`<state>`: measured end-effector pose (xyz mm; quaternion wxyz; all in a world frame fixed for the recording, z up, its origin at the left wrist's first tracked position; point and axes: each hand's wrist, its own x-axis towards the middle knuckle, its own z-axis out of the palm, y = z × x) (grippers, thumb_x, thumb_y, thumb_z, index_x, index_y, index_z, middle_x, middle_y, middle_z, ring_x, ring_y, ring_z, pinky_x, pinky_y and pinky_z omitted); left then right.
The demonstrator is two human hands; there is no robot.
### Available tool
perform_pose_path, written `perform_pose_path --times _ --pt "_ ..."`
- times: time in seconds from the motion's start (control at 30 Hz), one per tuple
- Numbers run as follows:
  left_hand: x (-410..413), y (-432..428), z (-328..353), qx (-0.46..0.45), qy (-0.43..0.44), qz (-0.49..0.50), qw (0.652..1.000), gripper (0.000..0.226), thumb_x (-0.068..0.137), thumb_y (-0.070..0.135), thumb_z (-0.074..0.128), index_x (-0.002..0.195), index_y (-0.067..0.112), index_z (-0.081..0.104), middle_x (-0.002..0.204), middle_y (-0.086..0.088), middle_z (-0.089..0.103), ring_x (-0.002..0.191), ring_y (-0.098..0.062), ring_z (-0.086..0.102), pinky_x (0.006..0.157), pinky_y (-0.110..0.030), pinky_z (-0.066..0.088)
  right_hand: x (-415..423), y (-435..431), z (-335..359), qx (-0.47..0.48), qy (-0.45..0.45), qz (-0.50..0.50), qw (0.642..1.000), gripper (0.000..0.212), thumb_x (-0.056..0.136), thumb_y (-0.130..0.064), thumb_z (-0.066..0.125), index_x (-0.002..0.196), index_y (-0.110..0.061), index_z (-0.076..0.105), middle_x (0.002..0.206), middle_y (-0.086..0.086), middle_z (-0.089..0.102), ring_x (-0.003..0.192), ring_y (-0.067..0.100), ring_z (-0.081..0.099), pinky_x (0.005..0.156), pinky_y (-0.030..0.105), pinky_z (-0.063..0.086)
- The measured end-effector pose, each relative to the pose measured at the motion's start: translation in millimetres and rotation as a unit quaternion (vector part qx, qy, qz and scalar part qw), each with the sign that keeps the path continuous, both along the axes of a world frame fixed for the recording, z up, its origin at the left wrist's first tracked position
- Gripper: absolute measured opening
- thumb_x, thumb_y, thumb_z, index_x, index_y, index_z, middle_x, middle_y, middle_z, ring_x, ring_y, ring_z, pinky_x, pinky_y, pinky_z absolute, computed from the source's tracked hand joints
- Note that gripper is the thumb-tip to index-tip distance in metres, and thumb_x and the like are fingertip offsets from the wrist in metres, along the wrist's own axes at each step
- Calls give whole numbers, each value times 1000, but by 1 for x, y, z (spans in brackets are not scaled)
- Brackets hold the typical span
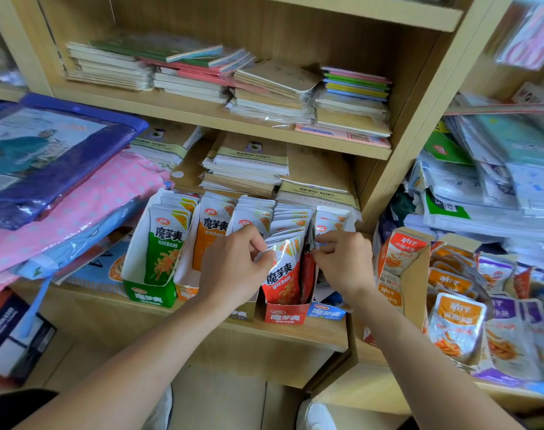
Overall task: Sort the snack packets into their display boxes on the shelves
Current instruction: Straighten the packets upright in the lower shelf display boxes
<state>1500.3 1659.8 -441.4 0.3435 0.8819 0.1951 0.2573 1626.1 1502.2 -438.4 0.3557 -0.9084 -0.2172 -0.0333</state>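
Observation:
Several snack display boxes stand in a row on the low shelf: a green box (149,294), an orange box (187,291), a red box (283,315) and a blue box (326,313). Each holds upright packets. My left hand (233,268) pinches the top corner of the front red packet (280,274) in the red box. My right hand (342,259) pinches the top of a packet at the right side of the same box, beside the blue box's packets (331,221).
A taller orange box (397,274) and loose fish-snack packets (456,327) fill the right shelf. Notebooks (249,169) are stacked on the shelves behind and above. Pink and blue bagged goods (63,197) lie at left. My shoes show on the floor below.

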Motion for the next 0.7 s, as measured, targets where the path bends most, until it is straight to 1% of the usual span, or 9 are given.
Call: perform_pose_path --times 0.03,0.1,0.13,0.2,0.27,0.33,0.57,0.63,0.7 --pt "0 0 1 -2 0 -2 1000 16 87 28 74 77 25 63 64 13 62 63 -5 62 56 -37 53 0 0 1 8 10 -5 1000 26 85 -10 72 110 -11 75 91 5 77 80 13 68 78 27 57" --pt "1 -1 2 -3 3 -9 1000 15 88 29 73 79 24 63 66 13 63 64 -5 62 56 -35 53 1 2 3 3 17 -5 1000 23 83 -14 73 106 -14 74 85 0 74 77 13 67 71 25 54" --pt "1 -1 2 -1 4 -12 1000 15 88 29 73 79 24 63 67 13 63 65 -4 62 56 -33 52 1 3 4 -11 17 1 1000 23 82 -17 75 105 -15 71 81 -4 71 76 13 65 69 26 53" --pt "1 -1 3 2 5 -12 1000 16 88 30 74 79 24 62 66 13 62 64 -4 62 55 -31 51 1 7 8 -58 22 26 998 33 78 -24 80 104 -17 59 80 -7 63 77 13 62 70 31 54" --pt "0 -1 3 4 4 -12 1000 16 88 29 74 79 24 62 66 14 62 64 -4 61 53 -28 48 1 10 7 -103 29 48 993 46 75 -26 82 106 -17 50 86 -3 59 82 17 60 72 36 54" --pt "-1 -1 2 5 5 -16 1000 16 89 29 74 79 24 62 67 14 62 65 -3 61 52 -26 47 1 12 4 -116 28 51 992 47 75 -25 82 106 -15 48 89 1 61 84 21 61 71 37 53" --pt "-1 1 3 4 7 -22 1000 14 89 29 73 81 24 62 69 14 62 66 -4 61 55 -30 50 1 8 -3 -48 -33 16 998 3 83 -9 71 84 -6 71 75 7 70 73 24 65 65 31 52" --pt "0 0 3 3 3 -24 1000 15 89 28 73 81 24 62 68 13 62 65 -5 61 55 -32 51 0 5 -4 -37 -46 21 998 8 85 -8 68 82 -6 75 73 7 72 70 23 67 62 27 52" --pt "0 0 3 1 0 -24 1000 15 89 28 73 81 24 61 68 13 62 65 -6 61 56 -34 52 -2 2 -3 -17 -57 28 998 11 88 -9 67 87 -8 78 76 5 75 70 19 69 63 25 54"
